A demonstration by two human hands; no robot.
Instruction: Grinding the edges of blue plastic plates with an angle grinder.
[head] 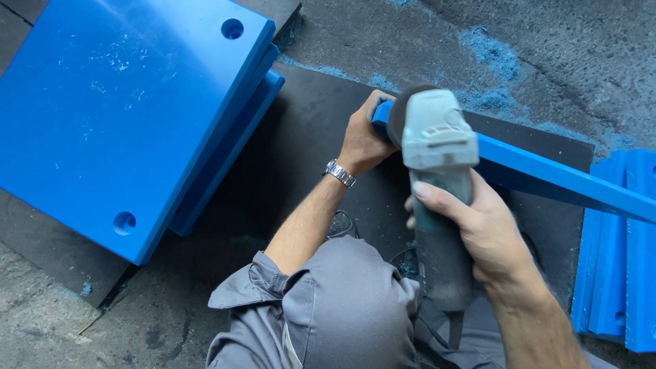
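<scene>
My right hand [482,229] grips the dusty grey-green body of an angle grinder [437,147], whose dark disc sits against the near end of a long blue plastic bar [567,179]. My left hand [363,137], with a metal wristwatch, clasps that same end of the bar just left of the disc. The bar runs from the centre out to the right edge. My grey-trousered knee [342,301] is below the hands.
A stack of thick blue plastic plates [116,116] with round holes lies at upper left. More blue bars [618,260] lie at the right edge. A black mat [301,137] covers the concrete floor, and blue shavings [488,58] are scattered at the back.
</scene>
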